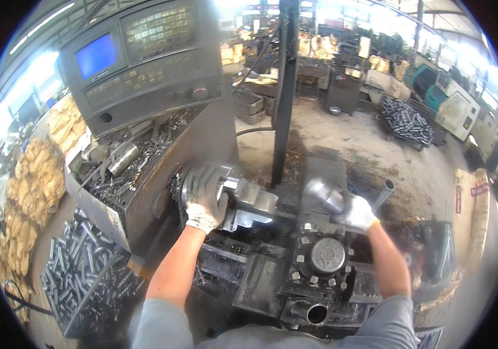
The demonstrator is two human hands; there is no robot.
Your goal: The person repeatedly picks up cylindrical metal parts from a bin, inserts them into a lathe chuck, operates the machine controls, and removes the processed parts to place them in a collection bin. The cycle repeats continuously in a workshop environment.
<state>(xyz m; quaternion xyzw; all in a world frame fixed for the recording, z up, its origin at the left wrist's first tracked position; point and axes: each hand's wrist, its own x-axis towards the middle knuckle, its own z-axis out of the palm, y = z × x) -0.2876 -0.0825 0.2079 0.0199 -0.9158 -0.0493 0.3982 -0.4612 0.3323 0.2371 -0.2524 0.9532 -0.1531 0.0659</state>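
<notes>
My left hand point(205, 195), in a white glove with dark grey fingers, lies over the round lathe chuck point(186, 185). Its fingers are stretched out along the chuck and its thumb is apart from them. Just right of that hand, a bright metal piece point(231, 182) shows at the chuck's stepped jaws point(255, 196). My right hand point(355, 213), also gloved, is closed around a shiny metal cylinder point(326, 195), blurred by motion, above the carriage. Below it sits the dark tool post point(327, 256) with a round cap and several square-headed bolts.
A control panel point(144, 64) with a blue screen rises at the left. Beneath it stands a chip-filled tray point(99, 205). Metal rods fill a bin point(80, 273) at lower left. A slanted pipe point(384, 195) stands beside my right hand, and a dark post point(284, 93) rises ahead.
</notes>
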